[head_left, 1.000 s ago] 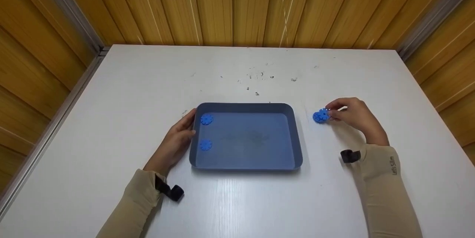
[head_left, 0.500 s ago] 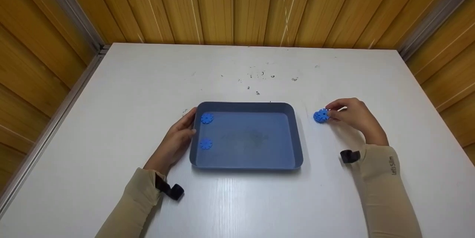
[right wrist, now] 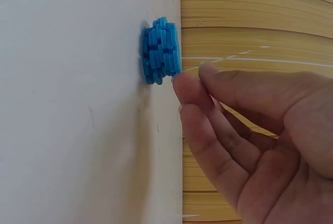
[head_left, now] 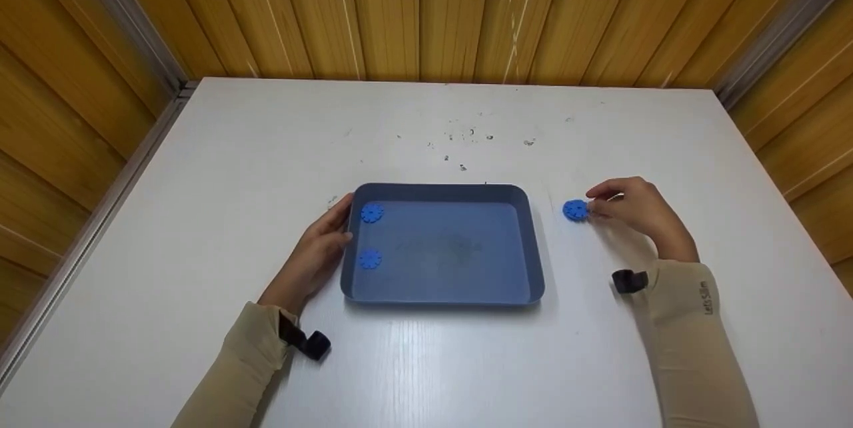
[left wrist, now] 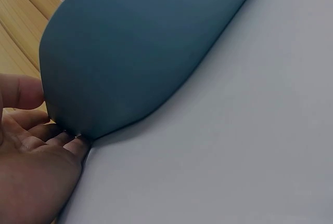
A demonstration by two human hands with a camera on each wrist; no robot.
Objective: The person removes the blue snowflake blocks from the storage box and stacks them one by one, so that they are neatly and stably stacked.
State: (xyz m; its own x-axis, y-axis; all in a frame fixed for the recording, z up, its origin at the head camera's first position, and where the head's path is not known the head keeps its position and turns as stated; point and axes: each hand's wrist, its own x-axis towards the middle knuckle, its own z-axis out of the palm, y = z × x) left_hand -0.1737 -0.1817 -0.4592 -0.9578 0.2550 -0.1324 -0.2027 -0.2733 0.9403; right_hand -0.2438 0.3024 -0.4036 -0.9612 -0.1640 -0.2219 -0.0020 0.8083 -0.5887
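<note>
A blue-grey rectangular tray point(head_left: 460, 248) sits on the table. Two blue notched discs, an upper one point(head_left: 371, 213) and a lower one point(head_left: 370, 259), lie inside it along the left wall. My left hand point(head_left: 320, 248) holds the tray's left side, the thumb at its rim and the other fingers against the outer wall point(left wrist: 119, 52). To the right of the tray is a small stack of similar blue discs point(head_left: 575, 210), its layers showing in the right wrist view point(right wrist: 160, 52). Right beside this stack is my right hand point(head_left: 630, 208), fingertips at its edge, no disc visibly pinched.
The white table point(head_left: 426, 368) has dark scuff marks behind the tray. Wood-look panels point(head_left: 453, 15) rise beyond its back edge and at both sides. A black wrist camera point(head_left: 313, 346) is on the left sleeve, another point(head_left: 628, 281) on the right.
My right hand has let go of the tilted blue disc, which now lies flat on the stack. The fingers have drawn slightly back. My left hand stays at the tray.
</note>
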